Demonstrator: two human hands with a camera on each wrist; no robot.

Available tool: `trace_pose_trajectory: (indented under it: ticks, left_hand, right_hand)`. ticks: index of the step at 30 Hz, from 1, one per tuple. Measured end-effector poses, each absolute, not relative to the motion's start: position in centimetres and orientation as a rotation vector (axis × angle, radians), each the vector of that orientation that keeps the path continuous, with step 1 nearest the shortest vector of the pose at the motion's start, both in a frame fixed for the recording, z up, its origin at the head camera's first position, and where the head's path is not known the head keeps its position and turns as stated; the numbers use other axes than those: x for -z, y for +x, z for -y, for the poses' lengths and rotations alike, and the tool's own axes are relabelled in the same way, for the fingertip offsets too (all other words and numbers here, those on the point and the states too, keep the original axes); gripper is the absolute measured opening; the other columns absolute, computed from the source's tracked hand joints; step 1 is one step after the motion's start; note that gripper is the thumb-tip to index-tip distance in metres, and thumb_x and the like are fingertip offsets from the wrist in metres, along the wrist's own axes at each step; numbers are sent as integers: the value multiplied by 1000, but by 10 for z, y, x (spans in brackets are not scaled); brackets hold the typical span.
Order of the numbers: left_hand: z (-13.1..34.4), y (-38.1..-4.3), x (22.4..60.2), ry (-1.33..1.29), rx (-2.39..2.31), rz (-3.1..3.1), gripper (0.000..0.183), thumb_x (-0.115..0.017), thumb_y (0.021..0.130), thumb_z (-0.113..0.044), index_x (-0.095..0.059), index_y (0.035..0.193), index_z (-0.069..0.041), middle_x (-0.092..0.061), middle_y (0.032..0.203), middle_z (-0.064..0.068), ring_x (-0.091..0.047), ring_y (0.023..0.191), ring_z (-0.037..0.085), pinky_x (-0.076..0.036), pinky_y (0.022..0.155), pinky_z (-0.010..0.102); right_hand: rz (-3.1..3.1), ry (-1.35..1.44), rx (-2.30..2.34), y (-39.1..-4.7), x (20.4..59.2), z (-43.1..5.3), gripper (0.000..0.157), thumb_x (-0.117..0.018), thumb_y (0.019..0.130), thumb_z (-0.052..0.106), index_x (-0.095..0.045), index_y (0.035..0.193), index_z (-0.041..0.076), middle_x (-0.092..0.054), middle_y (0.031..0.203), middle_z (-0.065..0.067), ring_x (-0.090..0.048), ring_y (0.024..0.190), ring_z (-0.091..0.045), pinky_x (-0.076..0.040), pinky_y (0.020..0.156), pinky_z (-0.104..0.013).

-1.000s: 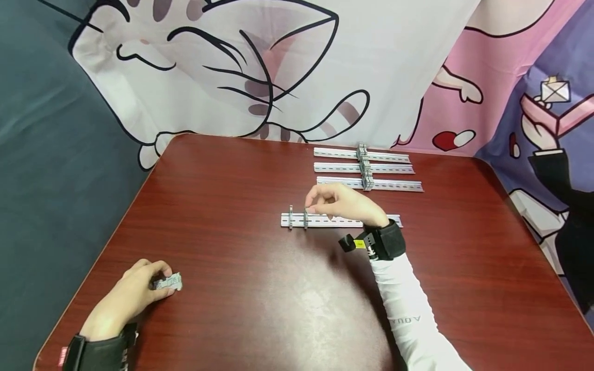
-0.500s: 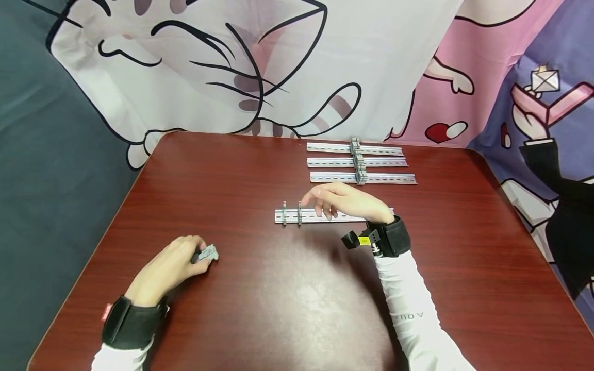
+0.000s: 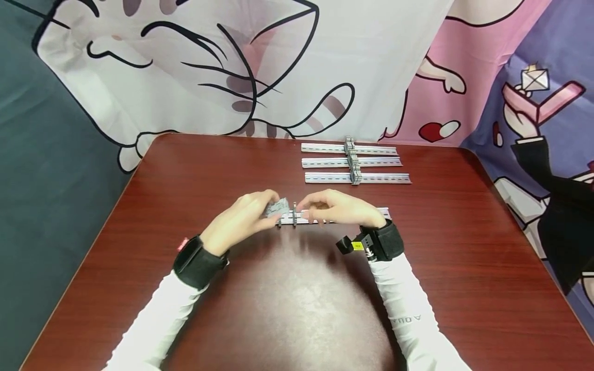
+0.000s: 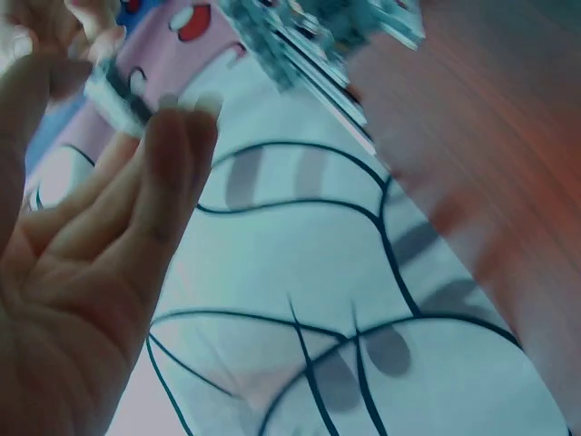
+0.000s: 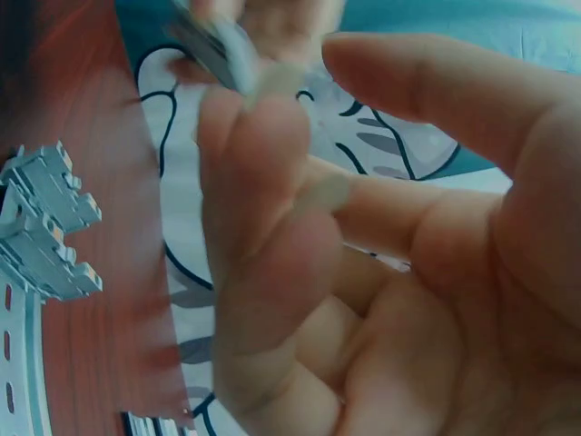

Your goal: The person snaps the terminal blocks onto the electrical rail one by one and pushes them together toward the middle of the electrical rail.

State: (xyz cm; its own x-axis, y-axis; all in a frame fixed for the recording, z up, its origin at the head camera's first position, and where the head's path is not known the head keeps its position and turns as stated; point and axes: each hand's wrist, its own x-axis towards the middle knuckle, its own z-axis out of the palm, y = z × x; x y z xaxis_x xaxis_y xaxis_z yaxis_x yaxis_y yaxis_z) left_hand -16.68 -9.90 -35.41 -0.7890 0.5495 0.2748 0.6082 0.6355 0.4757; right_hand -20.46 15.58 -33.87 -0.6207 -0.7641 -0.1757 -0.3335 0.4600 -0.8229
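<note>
My left hand point(image 3: 243, 219) pinches a flat grey terminal block point(image 3: 277, 207) between thumb and fingers, above the left end of a slotted metal DIN rail point(image 3: 383, 212). In the left wrist view the held terminal block point(image 4: 118, 95) is blurred. Two thin terminal blocks stand upright on that rail; the right wrist view has one terminal block point(image 5: 54, 186) beside another terminal block point(image 5: 50, 259). Just right of them, my right hand point(image 3: 341, 207) hovers over the rail with loosely bent fingers and nothing held, hiding the rail's middle.
Farther back lie three parallel rails, including the nearest rail point(image 3: 385, 178), with a row of grey terminal blocks point(image 3: 354, 167) at their middles. The brown table point(image 3: 297, 299) meets a printed cloth point(image 3: 185, 103) at its back edge.
My left hand has carried the terminal block from the table's left side, up and right to the rail's left end. The right hand stays over the rail, its fingers shifting slightly.
</note>
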Motion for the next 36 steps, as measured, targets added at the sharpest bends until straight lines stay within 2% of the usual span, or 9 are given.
trace_pose_trajectory:
  ticks: [4, 6, 10, 14, 18, 22, 28, 35, 36]
  left_hand:
    - [83, -171, 355, -931, 875, 2656, 26, -68, 87, -11, -58, 108, 1, -67, 91, 10, -62, 75, 20, -53, 65, 30]
    - [77, -172, 357, -891, 888, 2633, 26, -67, 88, -11, -58, 109, 1, -68, 93, 11, -64, 75, 19, -54, 64, 30]
    - [65, -170, 359, -774, 968, 2631, 28, -65, 89, -9, -56, 112, 4, -67, 96, 14, -66, 76, 21, -55, 64, 31]
    - [54, -168, 361, -687, 1069, 2602, 37, -69, 84, -7, -53, 114, 7, -65, 100, 19, -70, 78, 25, -56, 66, 33]
    - [48, -167, 363, -637, 1113, 2563, 43, -73, 79, -4, -52, 114, 8, -65, 101, 20, -70, 80, 27, -57, 68, 35]
    - [46, -167, 364, -610, 1188, 2529, 41, -72, 80, 0, -52, 115, 7, -65, 104, 21, -73, 81, 28, -58, 70, 34]
    - [47, -169, 364, -652, 1091, 2501, 37, -70, 81, 1, -55, 115, 2, -65, 105, 18, -68, 90, 27, -57, 76, 36]
    - [46, -172, 370, -880, 847, 2449, 37, -62, 80, 10, -60, 116, 1, -64, 109, 13, -57, 101, 27, -50, 85, 33]
    - [46, -172, 371, -905, 836, 2441, 38, -60, 80, 12, -59, 117, 1, -63, 110, 13, -57, 102, 26, -50, 86, 33]
  right_hand:
    - [-2213, -874, 1087, -202, 339, -148, 26, -59, 96, 22, -65, 116, 7, -64, 85, -7, -56, 69, -16, -46, 63, -27]
    - [-2228, -859, 1114, -202, 340, -145, 25, -59, 96, 23, -66, 114, 7, -64, 88, -8, -57, 72, -19, -46, 65, -29]
    - [-2289, -829, 1173, -204, 344, -139, 20, -55, 98, 26, -67, 105, 12, -60, 79, -6, -56, 70, -29, -42, 60, -28]
    - [-2395, -783, 1243, -204, 345, -133, 20, -52, 100, 24, -67, 93, 12, -55, 70, -1, -51, 64, -22, -38, 57, -24]
    - [-2461, -721, 1294, -202, 346, -128, 25, -51, 100, 24, -66, 85, 10, -56, 69, 0, -51, 64, -17, -40, 59, -25]
    - [-2468, -662, 1359, -202, 348, -128, 22, -54, 98, 21, -67, 84, 9, -59, 74, -1, -55, 69, -18, -43, 63, -25]
    - [-2519, -620, 1384, -206, 351, -133, 12, -66, 91, 21, -68, 85, 11, -61, 75, -6, -50, 65, -11, -39, 61, -23]
    - [-2687, -668, 1247, -206, 353, -133, 12, -71, 87, 23, -74, 92, 13, -61, 77, 0, -54, 69, -11, -43, 64, -24]
    - [-2711, -677, 1216, -206, 354, -133, 12, -71, 88, 24, -73, 89, 12, -60, 75, 1, -53, 67, -11, -42, 63, -23]
